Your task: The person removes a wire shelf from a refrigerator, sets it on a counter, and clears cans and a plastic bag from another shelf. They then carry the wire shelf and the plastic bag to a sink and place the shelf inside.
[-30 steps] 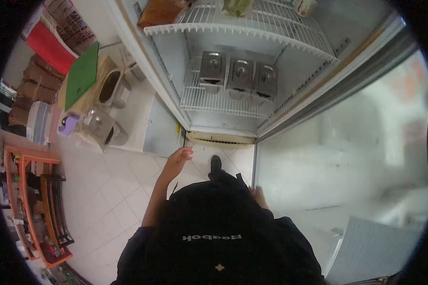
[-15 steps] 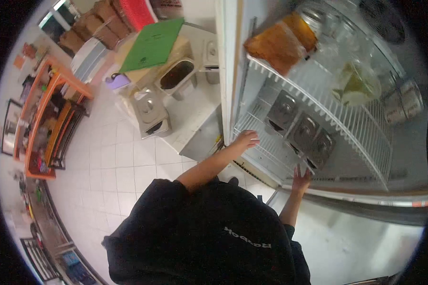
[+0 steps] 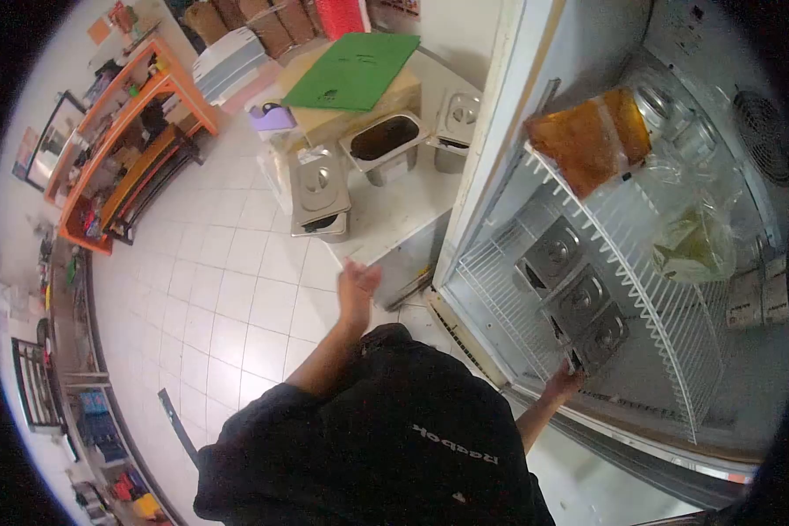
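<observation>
My left hand (image 3: 359,280) hangs in the air by the corner of the white table, with loosely bent fingers and nothing in it. Just beyond it, a lidded steel food pan (image 3: 318,188) sits at the table edge. My right hand (image 3: 565,381) is inside the fridge, at the near end of a lidded steel pan (image 3: 603,337). Its fingers meet the pan's edge and are partly hard to make out; I see no clear grip. Two more lidded steel pans, a middle pan (image 3: 579,298) and a far pan (image 3: 552,252), stand in line on the lower rack.
On the white table (image 3: 394,228) are an uncovered steel pan (image 3: 383,140) of dark food, another lidded pan (image 3: 458,123) and a green board (image 3: 355,70). The upper wire shelf (image 3: 622,254) holds an amber bag (image 3: 592,140) and a greenish bag (image 3: 693,250). An orange shelf unit (image 3: 140,131) stands left.
My left hand has moved left, out of the fridge opening towards the table corner. My right hand stays by the near pan. The view has turned left.
</observation>
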Demonstrator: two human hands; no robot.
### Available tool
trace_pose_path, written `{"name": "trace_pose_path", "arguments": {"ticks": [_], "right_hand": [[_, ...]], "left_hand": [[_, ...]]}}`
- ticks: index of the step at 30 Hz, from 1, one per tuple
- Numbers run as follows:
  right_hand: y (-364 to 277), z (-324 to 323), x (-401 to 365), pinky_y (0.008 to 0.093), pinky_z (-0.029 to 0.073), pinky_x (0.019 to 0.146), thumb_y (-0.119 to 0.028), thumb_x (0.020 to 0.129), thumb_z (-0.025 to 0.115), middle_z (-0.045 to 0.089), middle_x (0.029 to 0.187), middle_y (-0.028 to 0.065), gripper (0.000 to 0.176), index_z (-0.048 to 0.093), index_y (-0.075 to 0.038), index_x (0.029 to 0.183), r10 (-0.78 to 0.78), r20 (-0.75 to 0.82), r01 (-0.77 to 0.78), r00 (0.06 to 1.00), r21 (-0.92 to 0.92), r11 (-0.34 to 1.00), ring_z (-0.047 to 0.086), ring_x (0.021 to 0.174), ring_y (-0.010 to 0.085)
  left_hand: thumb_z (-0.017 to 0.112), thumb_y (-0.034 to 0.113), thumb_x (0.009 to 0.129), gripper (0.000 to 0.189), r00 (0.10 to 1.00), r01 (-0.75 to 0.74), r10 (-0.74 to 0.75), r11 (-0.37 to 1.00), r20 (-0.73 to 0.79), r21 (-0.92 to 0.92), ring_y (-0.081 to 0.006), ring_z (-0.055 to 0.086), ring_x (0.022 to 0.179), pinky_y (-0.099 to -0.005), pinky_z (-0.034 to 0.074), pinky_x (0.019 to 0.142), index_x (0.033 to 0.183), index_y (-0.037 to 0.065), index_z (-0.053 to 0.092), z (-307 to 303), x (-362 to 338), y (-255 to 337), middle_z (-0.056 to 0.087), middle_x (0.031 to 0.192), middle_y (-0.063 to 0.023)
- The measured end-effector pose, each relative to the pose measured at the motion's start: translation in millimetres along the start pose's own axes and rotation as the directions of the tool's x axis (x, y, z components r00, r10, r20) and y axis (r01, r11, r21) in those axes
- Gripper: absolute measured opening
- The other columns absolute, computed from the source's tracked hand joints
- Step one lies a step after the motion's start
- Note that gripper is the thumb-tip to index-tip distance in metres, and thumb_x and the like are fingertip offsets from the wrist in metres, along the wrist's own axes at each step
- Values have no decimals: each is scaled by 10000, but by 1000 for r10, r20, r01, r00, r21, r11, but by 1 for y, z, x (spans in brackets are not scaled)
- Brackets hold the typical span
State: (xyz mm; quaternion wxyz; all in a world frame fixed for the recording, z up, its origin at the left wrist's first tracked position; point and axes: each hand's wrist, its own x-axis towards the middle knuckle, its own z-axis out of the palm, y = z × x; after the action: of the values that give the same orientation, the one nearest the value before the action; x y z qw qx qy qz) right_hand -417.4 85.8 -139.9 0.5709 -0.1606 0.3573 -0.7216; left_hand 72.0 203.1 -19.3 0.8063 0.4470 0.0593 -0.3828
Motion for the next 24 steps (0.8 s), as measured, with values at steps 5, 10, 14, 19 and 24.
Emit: {"name": "trace_pose_path", "arguments": {"ticks": [5, 10, 14, 19, 24], "right_hand": [[-1, -2, 0, 333, 415, 916, -127, 827, 506, 531, 1114, 136, 288, 497, 3, 1084, -167, -35, 163, 985, -92, 982, 488, 1041, 235], [-9, -14, -16, 294, 481, 797, -137, 822, 495, 548, 1075, 134, 286, 498, 16, 1064, -184, -130, 147, 974, -250, 957, 535, 951, 223], [-17, -17, -39, 264, 511, 641, -138, 823, 480, 575, 1021, 125, 254, 520, 12, 1024, -165, -150, 137, 975, -179, 974, 573, 834, 209], [-31, -26, -69, 238, 507, 538, -137, 806, 502, 604, 955, 111, 233, 538, 8, 985, -46, 151, 10, 987, 229, 973, 597, 720, 176], [-28, -18, -123, 188, 420, 415, -136, 757, 568, 575, 911, 131, 253, 542, -17, 979, -44, -115, 59, 992, 125, 990, 542, 624, 137]], "left_hand": [[420, 432, 871, 745, 984, -174, 167, 966, -57, -188, -388, 415, 1111, -444, 377, 944, 1324, -14, 33, -7, 28, 59, 142, 1342, -199], [397, 238, 889, 481, 981, -192, 195, 975, 18, -112, -396, 378, 1131, -444, 453, 880, 1264, 37, 174, -8, 52, 77, 204, 1276, -184], [370, 208, 890, 423, 974, -203, 210, 976, 91, -78, -480, 478, 964, -542, 462, 820, 1212, 12, 177, -24, 69, 85, 210, 1222, -193], [378, 227, 885, 426, 997, -59, 64, 993, 41, -99, -503, 465, 960, -546, 473, 799, 1209, 24, 191, -28, 77, 113, 228, 1214, -191], [418, 227, 877, 504, 991, -23, 22, 1000, 133, 5, -465, 322, 1136, -533, 418, 879, 1273, 22, 184, -35, 82, 145, 195, 1285, -206]]}}
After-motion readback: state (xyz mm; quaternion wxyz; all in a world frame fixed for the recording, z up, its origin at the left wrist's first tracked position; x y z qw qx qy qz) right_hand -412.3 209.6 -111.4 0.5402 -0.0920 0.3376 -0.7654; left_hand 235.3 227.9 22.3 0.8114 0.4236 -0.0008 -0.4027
